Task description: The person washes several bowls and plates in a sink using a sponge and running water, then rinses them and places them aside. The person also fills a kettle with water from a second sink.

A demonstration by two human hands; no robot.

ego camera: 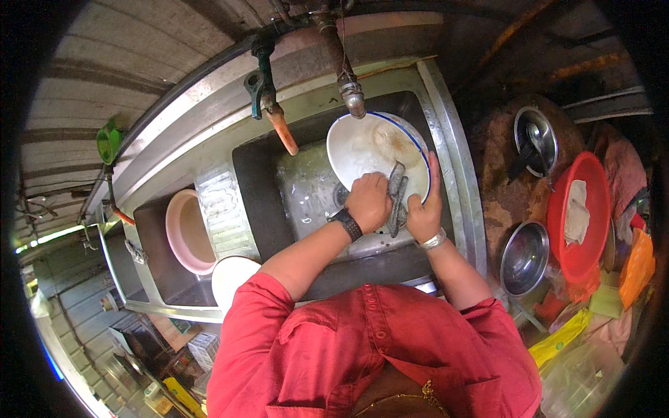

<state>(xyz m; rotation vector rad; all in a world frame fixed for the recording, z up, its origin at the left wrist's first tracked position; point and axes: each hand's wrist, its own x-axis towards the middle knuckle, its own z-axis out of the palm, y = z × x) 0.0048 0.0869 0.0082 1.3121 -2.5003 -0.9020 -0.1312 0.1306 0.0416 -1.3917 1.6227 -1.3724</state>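
A white enamel basin (360,143) with a blue rim tilts in the metal sink (308,183), under a metal tap (353,99). Brownish marks show on its inner wall. My right hand (426,211) holds the basin's right rim, fingers along the outside and thumb at the near edge. With bent fingers, my left hand (370,201) grips a grey scrubbing cloth (398,201) at the basin's near side. The left fingertips are partly hidden behind the hand. The sink's drain (341,194) shows left of the basin.
A second tap with an orange hose end (282,130) hangs over the sink. A pink tub (175,235) stands in the left sink bay, near a white round vessel (230,279). At right are metal bowls (525,256) and a red plastic basin (559,251) with a pale cloth.
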